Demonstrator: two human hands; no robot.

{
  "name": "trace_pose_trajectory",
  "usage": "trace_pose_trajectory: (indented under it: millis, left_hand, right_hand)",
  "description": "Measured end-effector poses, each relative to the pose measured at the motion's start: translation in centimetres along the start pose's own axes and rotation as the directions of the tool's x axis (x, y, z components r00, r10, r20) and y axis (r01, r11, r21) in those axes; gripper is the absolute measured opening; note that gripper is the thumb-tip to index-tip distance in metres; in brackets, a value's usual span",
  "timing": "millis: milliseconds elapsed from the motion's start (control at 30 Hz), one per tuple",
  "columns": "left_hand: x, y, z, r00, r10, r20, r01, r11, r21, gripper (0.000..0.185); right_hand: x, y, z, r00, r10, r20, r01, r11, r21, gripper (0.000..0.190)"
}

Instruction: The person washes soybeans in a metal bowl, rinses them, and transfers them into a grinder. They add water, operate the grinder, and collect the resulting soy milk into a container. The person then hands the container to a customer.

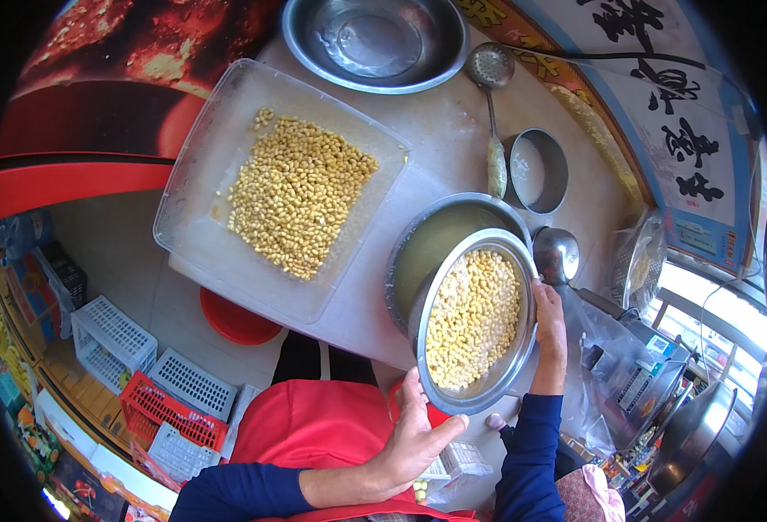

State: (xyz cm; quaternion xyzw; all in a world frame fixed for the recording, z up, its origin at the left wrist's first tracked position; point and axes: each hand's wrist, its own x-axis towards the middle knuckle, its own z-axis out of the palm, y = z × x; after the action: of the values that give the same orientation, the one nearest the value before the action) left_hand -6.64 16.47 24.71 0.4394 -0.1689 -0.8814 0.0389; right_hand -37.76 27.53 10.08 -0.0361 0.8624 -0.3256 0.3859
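Note:
A stainless steel basin (531, 339) of wet yellow soybeans (471, 320) is tilted at the table's near edge. My right hand (550, 316) grips its right rim. My left hand (413, 444) supports the lower-left rim, thumb spread from the fingers; part of its hold is hidden beneath. Foam or water shows among the beans. Behind and partly under this basin is a larger metal pot (416, 261) of cloudy yellowish liquid. To the left, a translucent plastic tub (191, 189) holds a layer of soybeans (302, 189).
A wide metal basin (374, 42) stands at the back. A skimmer (491, 68), a small metal pot (540, 173) with whitish residue and a ladle (556, 254) lie on the table (436, 147). Below left are plastic crates (191, 382) and a red basin (237, 320).

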Motion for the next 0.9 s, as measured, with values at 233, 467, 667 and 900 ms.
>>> trace_pose_trajectory:
  millis: [233, 467, 667, 900]
  left_hand:
    - [1.3, -1.2, -1.4, 0.995, 0.065, -0.071, -0.063, 0.997, 0.032, 0.079]
    - [0.4, 0.7, -3.4, 0.978, 0.129, -0.163, -0.136, 0.99, -0.03, 0.065]
    - [-1.9, -0.1, -6.2, 0.883, 0.396, -0.252, -0.405, 0.914, 0.02, 0.052]
    - [0.0, 1.2, -12.3, 0.638, 0.686, -0.35, -0.551, 0.724, 0.414, 0.052]
  right_hand:
    - [-0.6, -0.2, -0.5, 0.996, -0.053, -0.078, 0.05, 0.998, -0.044, 0.036]
    - [-5.1, -6.1, -2.1, 0.96, -0.249, -0.13, 0.221, 0.956, -0.193, 0.028]
    - [-9.3, -18.6, 1.6, 0.817, -0.572, 0.074, 0.552, 0.738, -0.388, 0.023]
    - [-13.5, -32.1, 14.1, 0.517, -0.734, 0.44, 0.828, 0.299, -0.474, 0.023]
